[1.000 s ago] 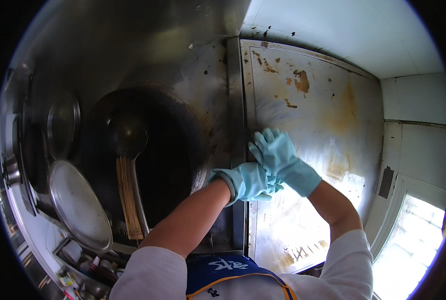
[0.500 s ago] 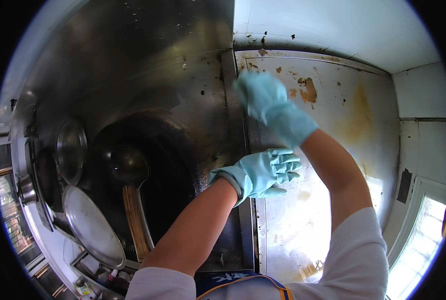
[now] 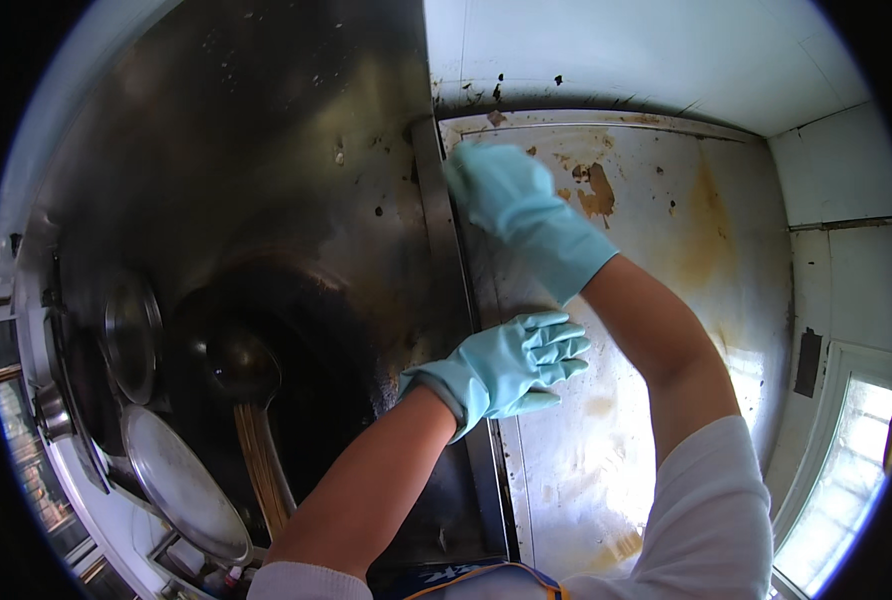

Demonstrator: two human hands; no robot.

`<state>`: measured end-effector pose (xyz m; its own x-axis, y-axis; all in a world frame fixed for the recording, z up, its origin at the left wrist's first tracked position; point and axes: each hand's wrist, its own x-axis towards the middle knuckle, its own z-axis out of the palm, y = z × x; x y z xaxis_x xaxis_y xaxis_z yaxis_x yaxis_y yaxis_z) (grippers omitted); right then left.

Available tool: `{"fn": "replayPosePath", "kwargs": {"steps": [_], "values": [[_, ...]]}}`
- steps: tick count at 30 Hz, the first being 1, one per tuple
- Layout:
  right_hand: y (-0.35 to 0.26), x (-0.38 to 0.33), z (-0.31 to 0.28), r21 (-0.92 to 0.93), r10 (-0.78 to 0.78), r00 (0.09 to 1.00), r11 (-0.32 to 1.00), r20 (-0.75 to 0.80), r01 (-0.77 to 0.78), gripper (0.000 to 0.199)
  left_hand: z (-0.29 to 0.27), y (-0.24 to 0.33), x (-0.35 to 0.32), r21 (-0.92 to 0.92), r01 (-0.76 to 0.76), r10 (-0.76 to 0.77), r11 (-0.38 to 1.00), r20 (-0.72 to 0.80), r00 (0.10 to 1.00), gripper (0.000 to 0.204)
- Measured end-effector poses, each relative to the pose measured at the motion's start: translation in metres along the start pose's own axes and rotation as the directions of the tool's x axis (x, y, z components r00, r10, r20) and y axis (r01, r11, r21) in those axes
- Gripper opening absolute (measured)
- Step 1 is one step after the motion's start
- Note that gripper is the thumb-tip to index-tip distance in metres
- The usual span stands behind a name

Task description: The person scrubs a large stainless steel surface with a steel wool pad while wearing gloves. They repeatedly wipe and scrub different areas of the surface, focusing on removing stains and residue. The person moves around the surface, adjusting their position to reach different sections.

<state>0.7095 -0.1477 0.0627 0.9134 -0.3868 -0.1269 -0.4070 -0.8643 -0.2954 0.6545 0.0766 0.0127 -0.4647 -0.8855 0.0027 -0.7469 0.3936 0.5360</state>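
Note:
Both my hands wear pale turquoise rubber gloves. My left hand (image 3: 519, 365) lies open, its fingers stretched toward the right over the near left part of the stained steel counter (image 3: 616, 390). Farther off, my right hand (image 3: 501, 190) is closed, with its curled fingers at the raised metal edge (image 3: 438, 205) between the counter and the dark cooking range. Whatever the right fingers hold, if anything, is hidden under the glove. Close to that hand, a brown patch of peeled grime (image 3: 596, 190) marks the counter.
On the left, a big blackened wok (image 3: 311, 370) holds a ladle (image 3: 241, 362), with a bamboo brush (image 3: 263, 470) beside it. A round lid (image 3: 186, 480) and a metal bowl (image 3: 133, 335) lie farther left. Pale walls (image 3: 646, 50) border the counter, with a window (image 3: 851, 470) at right.
The view has shifted slightly, so the scene sits a little lower and more to the left. My right hand stays along the metal edge; my left hand keeps its open pose.

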Motion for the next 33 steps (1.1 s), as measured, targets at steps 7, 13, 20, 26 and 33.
{"fn": "replayPosePath", "kwargs": {"steps": [7, 13, 20, 26, 33], "values": [[0.028, 0.021, -0.021, -0.188, 0.072, 0.995, 0.979, -0.070, -0.084, 0.023, -0.006, -0.002, 0.003, -0.157, 0.011, 0.001, 0.987, 0.073, 0.997, 0.064], [0.015, 0.020, -0.005, -0.093, 0.011, 0.996, 0.995, -0.090, -0.019, 0.023, -0.002, 0.000, 0.000, -0.110, 0.006, -0.003, 0.994, 0.031, 1.000, 0.062], [0.003, 0.058, 0.028, 0.009, -0.001, 0.945, 1.000, -0.328, 0.004, 0.026, 0.004, -0.003, -0.001, -0.049, 0.002, -0.004, 0.999, -0.032, 0.999, 0.063], [0.136, 0.016, 0.005, 0.004, 0.232, 0.863, 0.966, -0.449, -0.258, 0.037, 0.009, -0.001, 0.003, -0.712, 0.028, -0.065, 0.702, -0.025, 0.998, 0.064], [0.185, -0.060, -0.013, -0.144, 0.451, 0.839, 0.849, -0.303, -0.508, 0.044, -0.010, 0.002, 0.001, 0.085, 0.034, -0.042, 0.996, 0.087, 0.995, 0.066]]}}
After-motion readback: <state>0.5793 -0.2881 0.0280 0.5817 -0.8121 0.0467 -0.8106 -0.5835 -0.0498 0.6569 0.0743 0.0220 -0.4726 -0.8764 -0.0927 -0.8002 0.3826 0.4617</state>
